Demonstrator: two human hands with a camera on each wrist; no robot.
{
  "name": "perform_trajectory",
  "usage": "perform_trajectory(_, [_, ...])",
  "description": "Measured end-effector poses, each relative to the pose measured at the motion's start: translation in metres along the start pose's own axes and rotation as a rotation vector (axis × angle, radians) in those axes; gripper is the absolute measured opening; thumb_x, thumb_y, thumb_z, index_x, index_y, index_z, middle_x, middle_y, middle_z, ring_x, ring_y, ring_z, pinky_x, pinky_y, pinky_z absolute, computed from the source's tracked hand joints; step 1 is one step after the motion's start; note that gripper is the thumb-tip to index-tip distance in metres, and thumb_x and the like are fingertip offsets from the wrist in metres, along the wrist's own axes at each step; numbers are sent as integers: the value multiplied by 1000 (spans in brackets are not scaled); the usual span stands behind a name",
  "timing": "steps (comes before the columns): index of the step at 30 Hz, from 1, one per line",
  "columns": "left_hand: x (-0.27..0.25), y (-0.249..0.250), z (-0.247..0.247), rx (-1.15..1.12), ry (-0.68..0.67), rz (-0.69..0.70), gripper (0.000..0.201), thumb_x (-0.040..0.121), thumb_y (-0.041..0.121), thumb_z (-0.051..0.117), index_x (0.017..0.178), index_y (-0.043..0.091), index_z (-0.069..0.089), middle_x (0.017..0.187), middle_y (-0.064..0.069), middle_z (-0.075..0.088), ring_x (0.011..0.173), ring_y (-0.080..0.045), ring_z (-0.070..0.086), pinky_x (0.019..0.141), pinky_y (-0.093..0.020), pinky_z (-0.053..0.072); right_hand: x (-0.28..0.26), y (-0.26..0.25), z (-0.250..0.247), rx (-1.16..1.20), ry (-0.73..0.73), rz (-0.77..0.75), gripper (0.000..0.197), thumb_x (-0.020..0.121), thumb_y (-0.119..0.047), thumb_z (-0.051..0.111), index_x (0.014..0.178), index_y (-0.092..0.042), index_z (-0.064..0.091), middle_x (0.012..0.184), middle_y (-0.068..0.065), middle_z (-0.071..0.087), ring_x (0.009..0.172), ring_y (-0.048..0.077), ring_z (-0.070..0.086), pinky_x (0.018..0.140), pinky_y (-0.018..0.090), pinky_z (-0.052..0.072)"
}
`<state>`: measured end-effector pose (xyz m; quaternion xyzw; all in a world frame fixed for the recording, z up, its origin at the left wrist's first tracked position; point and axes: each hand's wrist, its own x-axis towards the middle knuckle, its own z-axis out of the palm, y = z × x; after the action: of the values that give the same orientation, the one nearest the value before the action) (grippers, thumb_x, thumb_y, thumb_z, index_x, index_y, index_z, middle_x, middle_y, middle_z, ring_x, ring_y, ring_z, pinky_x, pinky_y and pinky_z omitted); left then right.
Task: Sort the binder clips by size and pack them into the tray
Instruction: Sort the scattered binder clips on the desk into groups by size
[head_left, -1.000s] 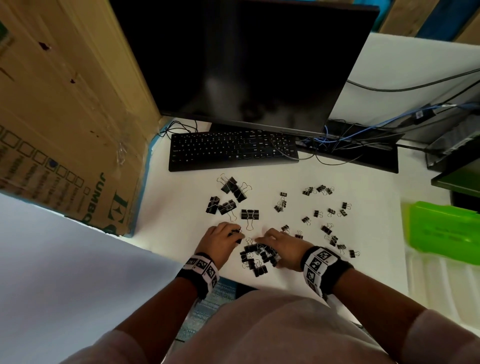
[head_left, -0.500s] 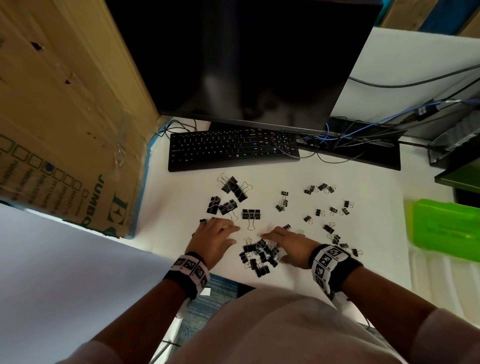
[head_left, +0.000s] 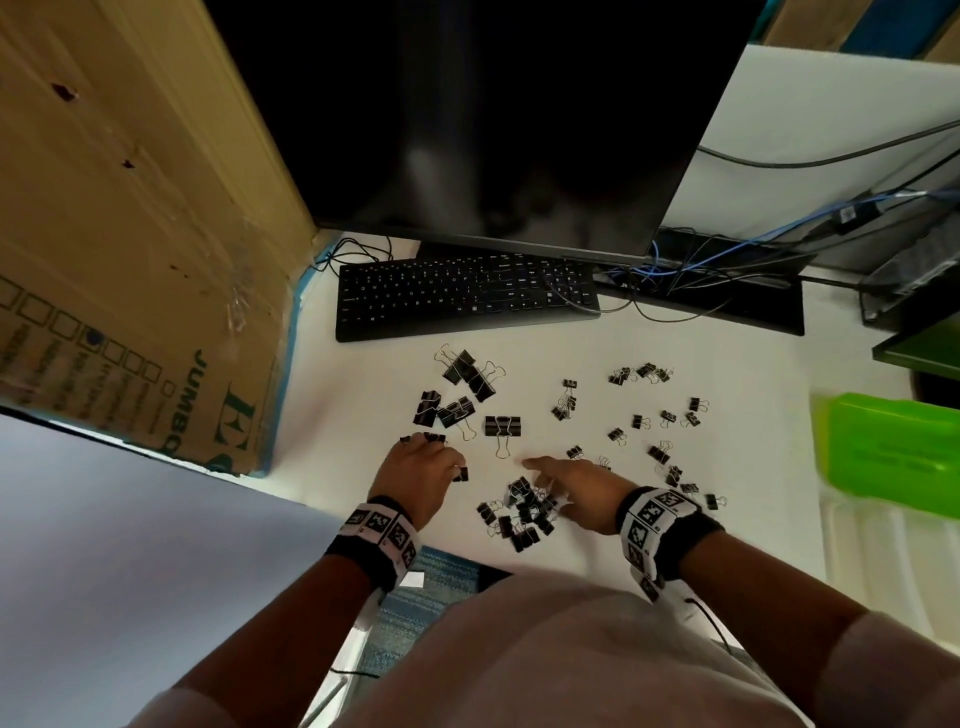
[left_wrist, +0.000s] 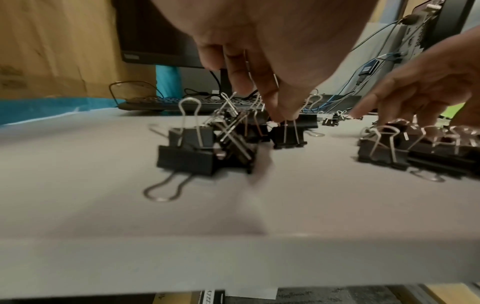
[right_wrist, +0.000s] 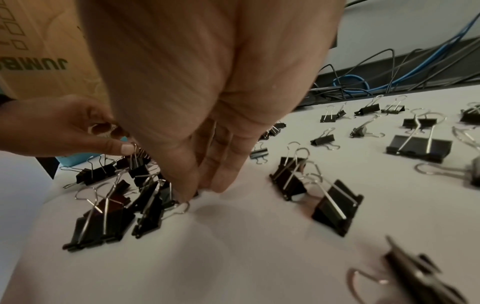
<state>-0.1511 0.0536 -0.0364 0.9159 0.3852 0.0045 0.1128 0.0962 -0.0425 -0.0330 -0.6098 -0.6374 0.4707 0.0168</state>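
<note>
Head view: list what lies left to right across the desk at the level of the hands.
Cardboard box → left hand → pile of binder clips → right hand → green tray.

my left grip (head_left: 423, 470) reaches forward, palm down, fingertips (left_wrist: 281, 115) pinched together. my right grip (head_left: 582, 486) lies to its right, palm down, fingers (right_wrist: 223, 181) extended and pointing down. both wrists wear marker bands.

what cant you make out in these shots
- Tray: head view, cut off by the right edge; its compartments don't show.
- Left hand grip: head view, the back of the hand hides the fingertips; the left wrist view shows them on a clip's wire handle.
- Right hand fingertips: right wrist view, blurred and buried in the clip pile.
- Clip at the bottom right: right wrist view, blurred and cut off.
</note>
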Motion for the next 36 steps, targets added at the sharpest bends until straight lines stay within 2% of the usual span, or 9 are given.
perform_trajectory(5, [-5, -3, -6, 63, 36, -40, 30, 71, 17, 74, 97, 27, 65, 96, 7, 66, 83, -21, 59, 61, -33, 50, 0, -4, 0, 84, -49, -29, 77, 82, 11, 43, 143, -32, 25, 125, -6, 53, 102, 9, 53, 88, 17, 38])
perform_trajectory(8, [-14, 10, -6, -198, 44, -50, 29, 83, 18, 66, 111, 20, 60, 113, 2, 59, 100, -19, 56, 81, -29, 49, -3, -3, -4, 80, -14, -35, 80, 79, 15, 36, 142, -34, 27, 127, -9, 52, 104, 9, 52, 91, 18, 39])
perform_trajectory(11, [-24, 28, -1, -474, -185, -64, 42, 88, 23, 62, 128, 23, 50, 131, 5, 43, 111, -9, 50, 95, -19, 40, -8, 8, -13, 83, 153, -9, 73, 77, 16, 33, 136, -27, 41, 123, -3, 55, 103, 13, 54, 94, 24, 44])
perform_trajectory(14, [-29, 39, 7, -638, -373, -188, 70, 79, 27, 72, 138, 33, 35, 137, 15, 29, 93, -9, 50, 88, -18, 42, -21, 26, -27, 35, 321, 15, 57, 82, 13, 35, 125, -18, 55, 119, 0, 60, 100, 12, 56, 94, 25, 46])
perform_trajectory(17, [-28, 45, 18, -610, -422, -158, 92, 70, 36, 78, 142, 40, 21, 136, 24, 17, 100, -8, 47, 86, -20, 44, -35, 47, -41, -28, 395, 26, 46, 85, 7, 43, 122, -18, 58, 119, 2, 61, 107, 18, 56, 96, 29, 44])
perform_trajectory(22, [-22, 60, 32, -525, -365, -74, 70, 81, 46, 65, 140, 36, 28, 145, 19, 20, 129, -5, 34, 105, -26, 37, -59, 84, -59, -123, 414, 203, 50, 86, 5, 44, 123, -25, 55, 132, 1, 51, 124, 21, 46, 104, 30, 37])
perform_trajectory(30, [-2, 79, 24, -475, -249, -12, 62, 85, 48, 59, 139, 30, 33, 142, 18, 26, 120, -3, 39, 100, -27, 42, -106, 127, -55, -30, 533, 370, 39, 87, -4, 51, 120, -26, 57, 125, 2, 55, 117, 19, 51, 101, 29, 38])
perform_trajectory(33, [22, 98, 17, -457, -215, 94, 39, 94, 37, 50, 131, 27, 45, 135, 12, 39, 114, -5, 46, 97, -27, 45, -108, 121, -43, -71, 506, 294, 33, 88, -12, 55, 117, -26, 59, 121, 1, 57, 115, 20, 51, 100, 35, 42])
perform_trajectory(36, [50, 127, 24, -355, -205, 265, 31, 93, 22, 53, 124, 21, 55, 124, 3, 52, 113, -14, 49, 99, -33, 44, -98, 97, -29, -163, 455, 48, 30, 86, -12, 58, 114, -23, 61, 115, 2, 60, 108, 22, 54, 95, 39, 46])
